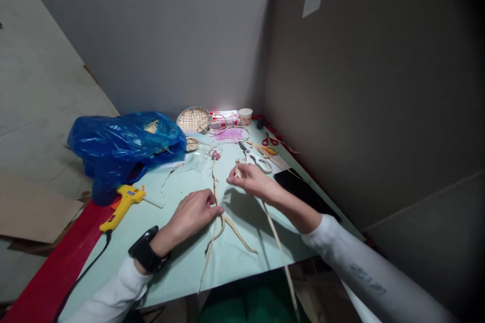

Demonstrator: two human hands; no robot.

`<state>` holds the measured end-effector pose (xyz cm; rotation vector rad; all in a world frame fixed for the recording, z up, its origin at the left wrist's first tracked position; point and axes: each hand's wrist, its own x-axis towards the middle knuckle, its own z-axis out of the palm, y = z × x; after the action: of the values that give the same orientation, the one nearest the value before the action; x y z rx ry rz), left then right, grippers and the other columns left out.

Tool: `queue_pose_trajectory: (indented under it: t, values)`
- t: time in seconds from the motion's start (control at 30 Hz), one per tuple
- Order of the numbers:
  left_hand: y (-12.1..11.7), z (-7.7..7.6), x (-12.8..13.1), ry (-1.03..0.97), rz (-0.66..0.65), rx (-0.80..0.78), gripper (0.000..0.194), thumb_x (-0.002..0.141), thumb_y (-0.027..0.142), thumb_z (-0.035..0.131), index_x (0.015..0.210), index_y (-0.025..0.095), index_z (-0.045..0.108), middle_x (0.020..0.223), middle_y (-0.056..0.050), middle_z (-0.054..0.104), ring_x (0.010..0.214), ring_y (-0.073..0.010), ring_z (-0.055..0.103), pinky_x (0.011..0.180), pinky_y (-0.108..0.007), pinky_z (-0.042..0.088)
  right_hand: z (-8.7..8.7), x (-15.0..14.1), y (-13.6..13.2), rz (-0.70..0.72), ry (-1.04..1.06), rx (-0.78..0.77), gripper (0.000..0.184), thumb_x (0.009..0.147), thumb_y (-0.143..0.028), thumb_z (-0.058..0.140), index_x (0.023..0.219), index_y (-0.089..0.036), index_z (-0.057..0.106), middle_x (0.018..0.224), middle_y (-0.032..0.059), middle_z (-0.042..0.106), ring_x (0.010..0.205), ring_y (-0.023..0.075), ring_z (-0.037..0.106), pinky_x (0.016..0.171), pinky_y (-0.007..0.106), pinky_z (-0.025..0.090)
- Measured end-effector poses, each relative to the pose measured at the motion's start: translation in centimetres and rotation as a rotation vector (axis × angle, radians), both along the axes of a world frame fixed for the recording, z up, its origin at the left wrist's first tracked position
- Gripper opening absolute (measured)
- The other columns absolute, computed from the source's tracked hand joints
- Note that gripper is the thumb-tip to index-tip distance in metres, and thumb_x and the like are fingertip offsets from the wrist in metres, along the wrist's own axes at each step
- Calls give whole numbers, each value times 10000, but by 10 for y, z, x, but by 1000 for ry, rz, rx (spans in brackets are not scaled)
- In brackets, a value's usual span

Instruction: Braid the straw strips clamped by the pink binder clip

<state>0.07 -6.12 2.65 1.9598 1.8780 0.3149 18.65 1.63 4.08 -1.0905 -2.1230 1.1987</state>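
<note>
A braid of pale dried strips [215, 189] lies on the light green table [182, 262], clipped at its far end by a small pink clip [216, 154]. My left hand [193, 213], with a black watch on the wrist, pinches the braid where it splits into loose ends. My right hand [252, 180] is closed on one long pale strip [278, 247] that runs back past the table's near edge.
A yellow glue gun [123, 204] lies at the left by a blue plastic bag [121, 146]. White scissors [257, 159], red scissors [270, 141], a woven tray [193, 119], a paper cup [245, 116] and a black phone [303, 192] sit toward the back and right wall.
</note>
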Motion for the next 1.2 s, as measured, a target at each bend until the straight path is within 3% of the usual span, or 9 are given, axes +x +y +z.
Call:
queue_pose_trajectory:
  t: [0.07, 0.13, 0.33, 0.5, 0.7, 0.83, 1.0, 1.1, 1.2]
  values:
    - [-2, -6, 4, -2, 14, 11, 206, 776, 405, 590, 783, 204, 546, 742, -18, 620, 711, -200, 547, 603, -277, 311, -19, -6, -12, 32, -87, 43, 134, 803, -268, 572, 788, -140, 608, 610, -23, 519, 564, 94, 458, 531, 213, 309]
    - [-3, -10, 6, -20, 17, 21, 173, 788, 372, 574, 781, 203, 537, 752, -19, 618, 721, -199, 547, 611, -275, 317, -28, -9, -25, 52, -137, 71, 105, 777, -217, 568, 759, -134, 631, 661, 11, 586, 630, 117, 503, 572, 227, 312]
    - [-11, -12, 4, -105, -6, 48, 65, 802, 234, 504, 785, 196, 555, 724, -20, 620, 703, -189, 554, 634, -272, 333, -24, -20, -46, 71, -276, 172, 198, 815, -176, 469, 750, -129, 649, 729, 91, 642, 630, 146, 515, 568, 262, 264]
    - [-17, -10, 1, -223, 30, 23, 97, 787, 254, 519, 755, 181, 575, 673, -13, 606, 673, -185, 548, 637, -273, 342, -30, -26, -46, 83, -250, 186, 188, 806, -188, 482, 658, -155, 594, 639, 56, 588, 587, 133, 446, 552, 270, 229]
    - [-11, -13, -2, -434, 114, -105, 215, 719, 344, 600, 623, 156, 558, 572, 20, 507, 586, -139, 435, 553, -250, 276, -34, -24, -45, 95, -141, 150, 245, 793, -165, 477, 549, -176, 450, 517, -25, 427, 536, 103, 332, 543, 262, 214]
    - [-10, -14, -4, -560, 97, -212, 289, 757, 420, 561, 636, 161, 515, 485, 53, 442, 450, -88, 344, 464, -227, 226, -32, -22, -44, 121, -79, 64, 268, 792, -154, 462, 525, -170, 442, 492, -32, 433, 512, 90, 360, 529, 241, 241]
    - [-15, -12, -1, -973, 133, -384, 330, 762, 469, 618, 709, 179, 471, 438, 84, 431, 341, -34, 244, 374, -194, 111, -41, -19, -35, 170, 10, -131, 210, 829, -222, 472, 699, -143, 616, 543, -15, 550, 511, 88, 482, 510, 194, 334]
    - [-18, -10, 3, -1096, 169, -369, 310, 753, 418, 658, 716, 169, 477, 472, 80, 467, 331, -12, 210, 351, -184, 101, -45, -19, -30, 181, 68, -229, 214, 849, -282, 484, 760, -140, 617, 509, -33, 511, 450, 73, 432, 457, 181, 318]
    - [-20, -9, 6, -1131, 201, -337, 295, 751, 389, 676, 748, 158, 492, 531, 60, 517, 337, -2, 238, 348, -172, 110, -43, -18, -31, 182, 174, -424, 186, 832, -332, 538, 790, -155, 578, 476, -59, 483, 392, 59, 356, 391, 173, 247]
